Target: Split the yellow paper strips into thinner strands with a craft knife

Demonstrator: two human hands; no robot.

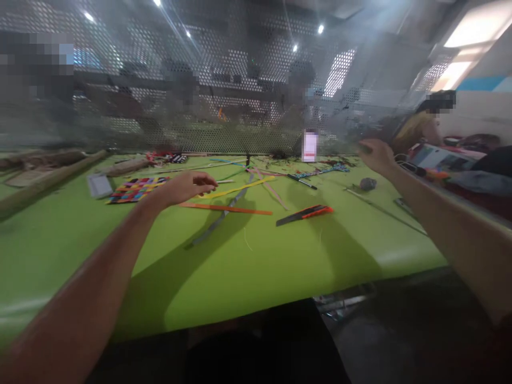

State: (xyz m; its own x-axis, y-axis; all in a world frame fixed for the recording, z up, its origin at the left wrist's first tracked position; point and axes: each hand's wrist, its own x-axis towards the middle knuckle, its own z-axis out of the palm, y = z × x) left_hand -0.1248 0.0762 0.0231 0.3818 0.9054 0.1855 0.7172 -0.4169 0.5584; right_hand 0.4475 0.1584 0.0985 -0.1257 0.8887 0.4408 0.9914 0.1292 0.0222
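My left hand is over the table, palm down with loosely bent fingers, and I see nothing held in it. Beside its fingertips lie a yellow strip and a short pale strip. An orange strip crosses a grey strip just nearer to me. My right hand is raised at the far right side, fingers pointing left and somewhat blurred; nothing shows in it. Between the hands lie an orange-and-black utility knife and a black pen. A pink strip lies behind the orange one.
A colourful woven mat and a small clear box lie on the green tabletop at left. A grey lump and a thin stick are at right. A perforated screen stands behind. Another person is at far right.
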